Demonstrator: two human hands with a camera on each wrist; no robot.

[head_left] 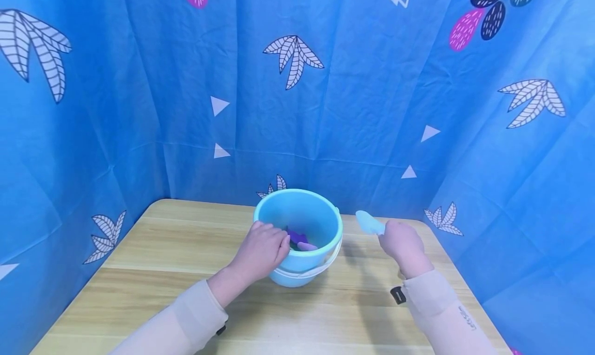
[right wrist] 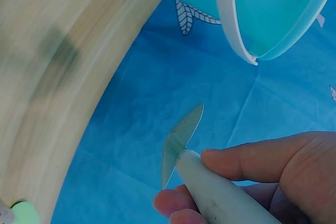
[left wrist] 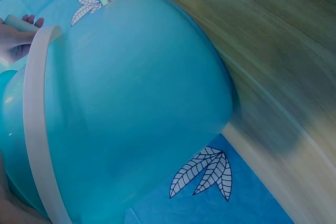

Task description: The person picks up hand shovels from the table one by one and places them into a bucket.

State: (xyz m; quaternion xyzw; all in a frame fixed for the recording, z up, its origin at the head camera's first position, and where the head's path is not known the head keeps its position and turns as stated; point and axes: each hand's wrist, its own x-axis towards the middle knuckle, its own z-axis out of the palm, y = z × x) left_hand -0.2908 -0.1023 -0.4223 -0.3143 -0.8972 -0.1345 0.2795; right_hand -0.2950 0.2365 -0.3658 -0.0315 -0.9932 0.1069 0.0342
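Note:
A light-blue toy bucket [head_left: 297,262] stands upright on the wooden table, its white handle [left wrist: 38,103] hanging down on the near side. My left hand [head_left: 265,247] grips the bucket's rim at the near left, thumb on the outside. Inside the bucket lie a purple toy [head_left: 297,236] and a pale pink piece [head_left: 307,246]. To the right of the bucket, my right hand [head_left: 403,243] holds a small pale-blue toy shovel [head_left: 369,223] by its handle. In the right wrist view, thumb and fingers wrap the shovel's thick handle [right wrist: 215,195], just behind the blade.
Blue patterned cloth [head_left: 297,117] hangs round the back and both sides of the wooden table [head_left: 186,241]. A small light-green object [right wrist: 25,213] shows at the lower left of the right wrist view. Both forearms wear pale sleeves.

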